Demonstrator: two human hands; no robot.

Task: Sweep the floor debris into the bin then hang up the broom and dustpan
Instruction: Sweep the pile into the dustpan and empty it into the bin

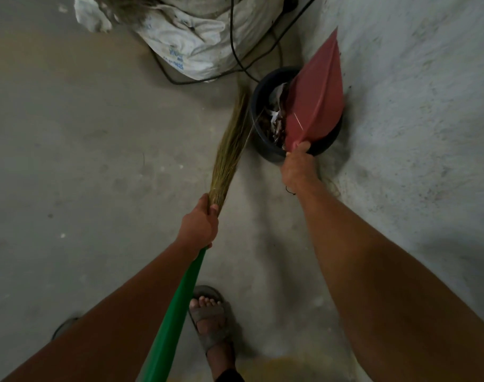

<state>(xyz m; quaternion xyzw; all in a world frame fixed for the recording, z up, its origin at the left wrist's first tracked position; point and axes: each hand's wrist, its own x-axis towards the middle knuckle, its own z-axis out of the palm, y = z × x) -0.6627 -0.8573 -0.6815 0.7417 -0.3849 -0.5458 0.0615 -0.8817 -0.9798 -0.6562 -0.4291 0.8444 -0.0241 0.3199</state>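
My right hand (298, 165) grips the handle of a red dustpan (316, 92), which is tipped on edge over a black round bin (265, 150) by the wall. Scraps of paper and brown debris (275, 119) lie inside the bin beside the pan. My left hand (201, 224) is closed around a broom (230, 142) where its green handle meets the straw bristles. The bristles point forward along the floor, just left of the bin.
A white sack (191, 42) stands behind the bin, with black cables (235, 51) trailing over it and down to the floor. A grey wall (414, 106) runs along the right. My sandalled foot (210, 323) is below on the concrete floor.
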